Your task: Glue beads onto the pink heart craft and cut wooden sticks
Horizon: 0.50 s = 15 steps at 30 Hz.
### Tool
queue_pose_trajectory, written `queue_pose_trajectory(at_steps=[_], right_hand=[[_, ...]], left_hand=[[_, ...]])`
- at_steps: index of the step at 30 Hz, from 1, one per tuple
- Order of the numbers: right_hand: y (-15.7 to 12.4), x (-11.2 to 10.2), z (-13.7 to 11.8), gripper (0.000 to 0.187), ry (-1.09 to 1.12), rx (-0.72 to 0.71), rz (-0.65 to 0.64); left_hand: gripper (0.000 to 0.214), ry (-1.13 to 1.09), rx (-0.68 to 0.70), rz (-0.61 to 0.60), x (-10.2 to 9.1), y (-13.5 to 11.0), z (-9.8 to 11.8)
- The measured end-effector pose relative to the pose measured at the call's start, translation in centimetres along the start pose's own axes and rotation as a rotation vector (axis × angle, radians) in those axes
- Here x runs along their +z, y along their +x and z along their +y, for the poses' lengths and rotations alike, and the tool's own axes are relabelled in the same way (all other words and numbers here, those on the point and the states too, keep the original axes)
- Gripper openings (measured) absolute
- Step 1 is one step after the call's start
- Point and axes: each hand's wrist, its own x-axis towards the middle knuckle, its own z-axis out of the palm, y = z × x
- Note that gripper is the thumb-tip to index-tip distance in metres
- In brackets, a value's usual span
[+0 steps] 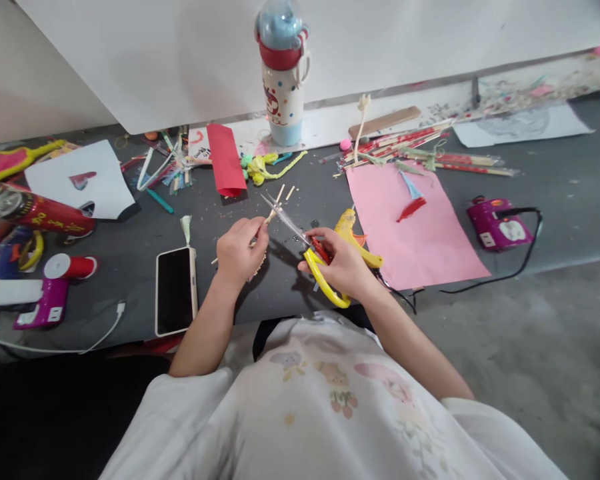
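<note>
My left hand (243, 248) is closed, pinching a thin pale wooden stick (271, 216) between thumb and fingers. My right hand (343, 265) is wrapped round the yellow and red handles of a pair of scissors (291, 224). The scissor blades point up and to the left, close by the tip of the stick; whether they touch it I cannot tell. Short cut pieces of stick (291, 193) lie just beyond the blades, and more pale bits are partly hidden beneath my left hand. A yellow glue gun (347, 225) lies partly behind my right hand.
A pink sheet (420, 230) lies at right, beside a purple power block (500, 223) with a black cable. A bottle (283, 93) stands at the back, near a red folded paper (226, 160). A phone (175, 291), thread spool (70, 267) and red can (43, 213) lie at left.
</note>
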Motion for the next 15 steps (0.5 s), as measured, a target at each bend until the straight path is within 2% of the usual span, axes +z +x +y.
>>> queue_pose_trajectory(at_steps=[8,15], right_hand=[[-0.4,0.8,0.0,0.053,-0.09,-0.004,0.014],[-0.6,1.4,-0.7,0.055,-0.151,-0.017,0.031]], left_hand=[[0.023,0.011,0.015,-0.031,0.2,-0.1,-0.1],[0.026,0.02,-0.001,-0.047,-0.4,-0.1,0.0]])
